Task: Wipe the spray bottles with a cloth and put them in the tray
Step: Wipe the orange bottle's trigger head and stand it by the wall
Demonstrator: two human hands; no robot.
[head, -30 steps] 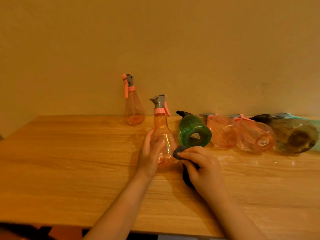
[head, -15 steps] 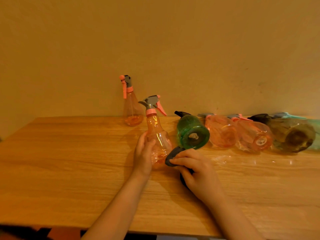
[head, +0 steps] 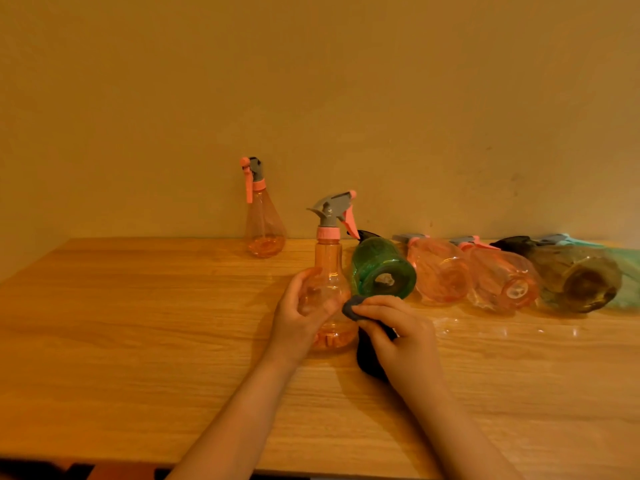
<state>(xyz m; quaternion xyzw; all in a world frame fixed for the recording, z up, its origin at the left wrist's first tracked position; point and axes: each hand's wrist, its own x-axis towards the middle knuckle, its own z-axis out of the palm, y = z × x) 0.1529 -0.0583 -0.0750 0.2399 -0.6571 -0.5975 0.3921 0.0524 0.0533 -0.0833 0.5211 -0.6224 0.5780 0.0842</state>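
Since a moment ago we have turned the orange spray bottle (head: 329, 292) in our grip: its grey nozzle, tipped leftward half a second back, now sits upright with the pink trigger pointing right. Our left hand (head: 298, 317) curls its fingers round the bottle's bulb, which stands on the wooden table (head: 138, 341). Our right hand (head: 398, 337) pinches a dark cloth (head: 353, 308) and presses it against the bulb's right side. Just behind it lies a green bottle (head: 381, 268) on its side, and to its right a row of lying bottles: two orange ones (head: 440, 268) and a dark brownish one (head: 575, 275). Another orange bottle (head: 265, 223) stands upright near the wall (head: 311, 98), well apart from our hands.
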